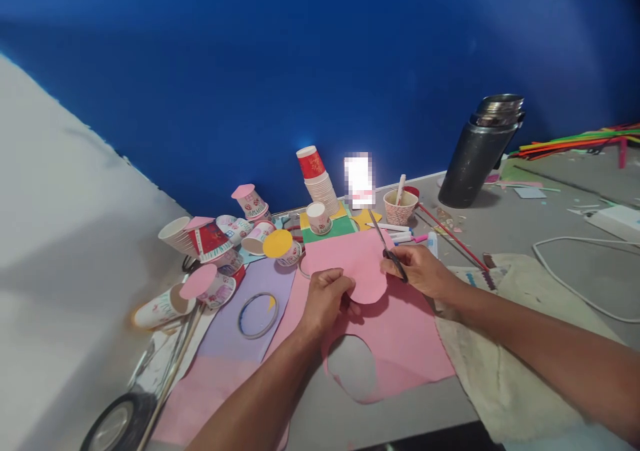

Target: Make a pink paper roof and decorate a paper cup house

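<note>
Your left hand grasps the lower edge of a pale pink paper piece with a rounded lower end, pinching it between thumb and curled fingers. Your right hand is closed around the black handles of a pair of metal-bladed scissors. The blades point up and away from you, lying along the right side of the pink piece; you cannot tell from here how far they are parted.

The pink piece is raised in front of you, above a larger pink paper sheet that lies on the grey counter. That sheet has a rounded cut-out near your side, and the counter shows through it. To its left lies a pale purple paper sheet, with a thin grey ring resting on it.

Beyond your hands, a small white printed paper cup stands on green paper, just in front of a tilted stack of paper cups with a red one on top. Farther left is a paper cup with a yellow paper disc. On your right, a cream cloth lies under your forearm, and a black metal flask stands near the blue wall.
</note>
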The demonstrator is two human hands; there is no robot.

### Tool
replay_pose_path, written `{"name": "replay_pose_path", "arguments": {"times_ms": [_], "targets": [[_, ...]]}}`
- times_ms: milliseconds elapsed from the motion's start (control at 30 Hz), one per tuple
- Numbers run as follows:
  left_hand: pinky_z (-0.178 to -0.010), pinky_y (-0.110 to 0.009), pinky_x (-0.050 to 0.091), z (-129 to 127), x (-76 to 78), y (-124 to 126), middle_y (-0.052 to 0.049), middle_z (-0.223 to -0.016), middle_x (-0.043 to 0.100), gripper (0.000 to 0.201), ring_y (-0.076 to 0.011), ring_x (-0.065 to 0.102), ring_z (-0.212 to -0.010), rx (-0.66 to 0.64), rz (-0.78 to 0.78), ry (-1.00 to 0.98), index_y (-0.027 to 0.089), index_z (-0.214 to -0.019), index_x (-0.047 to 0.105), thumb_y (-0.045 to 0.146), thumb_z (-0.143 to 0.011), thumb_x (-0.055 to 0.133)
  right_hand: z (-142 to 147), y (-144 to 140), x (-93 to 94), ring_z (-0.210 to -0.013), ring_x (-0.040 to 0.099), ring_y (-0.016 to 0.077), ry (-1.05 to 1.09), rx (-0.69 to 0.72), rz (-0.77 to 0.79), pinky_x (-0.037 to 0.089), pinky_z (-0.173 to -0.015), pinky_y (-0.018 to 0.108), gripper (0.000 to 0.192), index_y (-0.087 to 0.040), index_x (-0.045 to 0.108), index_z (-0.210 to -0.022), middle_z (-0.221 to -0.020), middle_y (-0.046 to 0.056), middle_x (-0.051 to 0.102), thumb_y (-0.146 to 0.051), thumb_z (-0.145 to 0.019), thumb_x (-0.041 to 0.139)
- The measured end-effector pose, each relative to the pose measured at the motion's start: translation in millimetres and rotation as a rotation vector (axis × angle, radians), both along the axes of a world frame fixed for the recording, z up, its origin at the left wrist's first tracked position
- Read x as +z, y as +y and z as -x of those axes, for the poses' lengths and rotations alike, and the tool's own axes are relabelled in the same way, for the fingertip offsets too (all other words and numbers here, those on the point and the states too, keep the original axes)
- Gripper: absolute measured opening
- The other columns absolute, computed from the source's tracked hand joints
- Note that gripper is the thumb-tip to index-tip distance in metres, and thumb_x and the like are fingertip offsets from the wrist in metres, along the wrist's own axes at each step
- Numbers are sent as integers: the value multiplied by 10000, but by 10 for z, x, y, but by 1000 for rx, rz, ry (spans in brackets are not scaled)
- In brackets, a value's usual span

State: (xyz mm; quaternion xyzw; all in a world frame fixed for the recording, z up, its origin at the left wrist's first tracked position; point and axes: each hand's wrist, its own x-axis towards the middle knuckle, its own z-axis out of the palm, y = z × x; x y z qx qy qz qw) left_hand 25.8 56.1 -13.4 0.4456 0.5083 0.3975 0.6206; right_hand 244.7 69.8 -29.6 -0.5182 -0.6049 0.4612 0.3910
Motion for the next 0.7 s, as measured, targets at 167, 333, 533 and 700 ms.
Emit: {"name": "replay_pose_path", "arguments": {"times_ms": [167,333,533,700], "targets": [[-501,-228,449,55,58,32,31,-476,527,315,-110,546,-453,19,-95,-39,195,-532,568,348,-703,784,-23,20,-10,-635,494,160,-80,-10,-54,348,-574,287,323,-195,655,-687,-632,6,617,-479,-789,770],[-992,-421,557,5,32,-56,-105,-871,783,229,-284,716,-1036,-195,-130,-114,202,-638,762,372,-764,849,29,-79,22,-639,444,133,-93,112,-100,329,-587,269,237,-187,608,-611,-605,-30,534,-335,-756,723],[-1110,-504,484,-65,9,-121,-115,-890,804,285,-310,702,-996,-277,-44,-206,191,-816,892,465,-737,903,32,-100,39,-711,512,140,21,388,-31,406,-625,248,263,-149,700,-738,-726,-16,595,-399,-743,782],[-961,-411,520,-55,-45,-101,-94,-861,790,297,-262,667,-904,-223,-14,-247,166,-722,876,450,-669,949,9,-81,61,-663,431,112,58,445,7,344,-556,232,244,-164,617,-672,-678,-34,506,-344,-780,741]]}}
